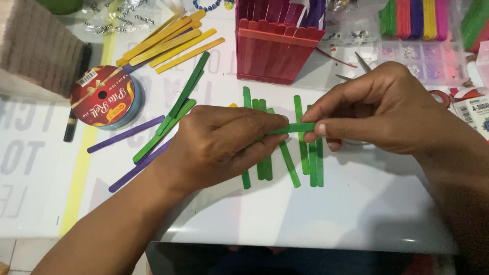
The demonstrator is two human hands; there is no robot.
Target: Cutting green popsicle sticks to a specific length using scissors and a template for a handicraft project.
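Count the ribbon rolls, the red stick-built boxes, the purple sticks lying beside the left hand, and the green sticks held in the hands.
Ribbon roll: 1
Red stick-built box: 1
Purple sticks: 2
Green stick pinched between left hand and right hand: 1
Total: 5

Matt green wooden stick [298,127], glossy white tabletop [356,203], shiny ribbon spool [104,99].

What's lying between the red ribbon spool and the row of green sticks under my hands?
In the head view, a loose bunch of green sticks with purple sticks lies there, on the white table.
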